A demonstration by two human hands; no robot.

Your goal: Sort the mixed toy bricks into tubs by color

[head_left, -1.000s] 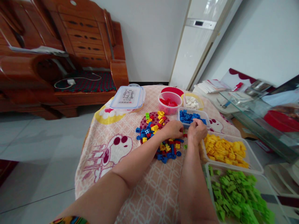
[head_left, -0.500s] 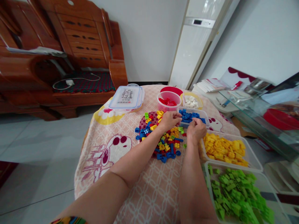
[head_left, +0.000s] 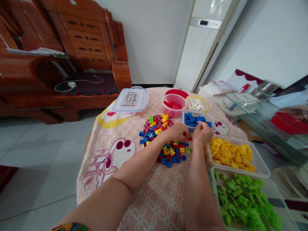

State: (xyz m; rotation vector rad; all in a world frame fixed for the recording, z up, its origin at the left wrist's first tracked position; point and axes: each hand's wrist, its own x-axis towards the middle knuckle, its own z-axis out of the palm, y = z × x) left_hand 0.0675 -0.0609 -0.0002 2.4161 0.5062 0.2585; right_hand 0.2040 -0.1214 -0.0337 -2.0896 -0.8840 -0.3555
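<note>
Over the right side of a mixed pile of toy building blocks [head_left: 166, 149], my left hand [head_left: 179, 131] reaches down with its fingers curled together; what they hold, if anything, is hidden. Small red and green blocks lie close to its fingertips. My right hand [head_left: 202, 132] is at the near edge of a clear box of blue blocks [head_left: 192, 119], thumb and fingers drawn together, and I cannot make out anything in them. The pile holds blue, yellow, red and green pieces on the patterned tablecloth [head_left: 156, 199].
Beyond the pile stand a pink tub [head_left: 174, 110] of red blocks and a yellow-rimmed container [head_left: 205, 103] of white ones. At right are boxes of yellow blocks [head_left: 232, 154] and green blocks [head_left: 245, 195]. A lidded box [head_left: 131, 100] lies at the back left.
My left hand has moved down and slightly right, from the blue box's near left corner to the pile's right side. My right hand has stayed almost still.
</note>
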